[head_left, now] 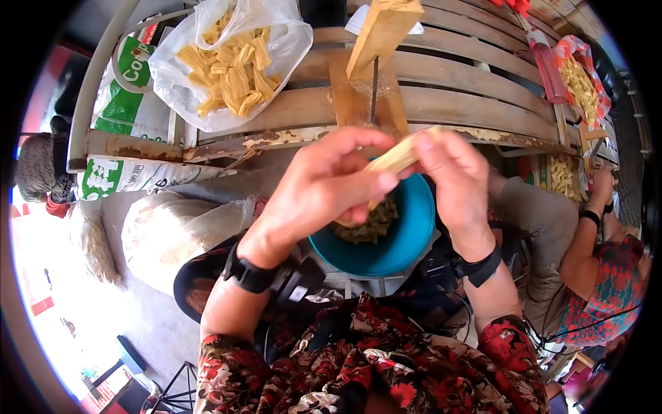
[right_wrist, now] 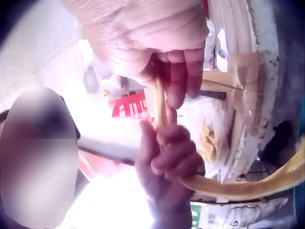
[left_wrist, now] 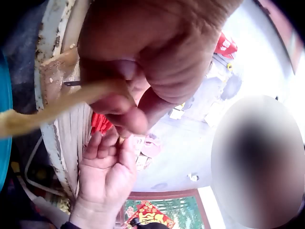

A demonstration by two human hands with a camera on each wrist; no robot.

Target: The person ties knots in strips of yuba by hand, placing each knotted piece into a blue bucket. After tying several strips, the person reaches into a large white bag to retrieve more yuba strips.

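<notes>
In the head view both hands are raised over a blue basin (head_left: 414, 238) with small cut pieces (head_left: 372, 226) in it. A long, pale yellow, pliable strip (head_left: 396, 157) runs between them. My left hand (head_left: 321, 183) pinches it between thumb and fingers, and a loose length of the strip (right_wrist: 233, 187) bends away from that hand in the right wrist view. With thumb and fingertips my right hand (head_left: 455, 176) grips the other end. Upright on the slatted bench (head_left: 458, 107), just beyond the hands, stands a thin metal blade (head_left: 374, 93) by a wooden block (head_left: 386, 34).
A white plastic bag (head_left: 165, 76) of yellow folded strips (head_left: 241, 69) lies on the bench at left. Printed sacks (head_left: 138, 176) hang below it. At right, another person (head_left: 600, 283) sits near a red bag of strips (head_left: 579, 83).
</notes>
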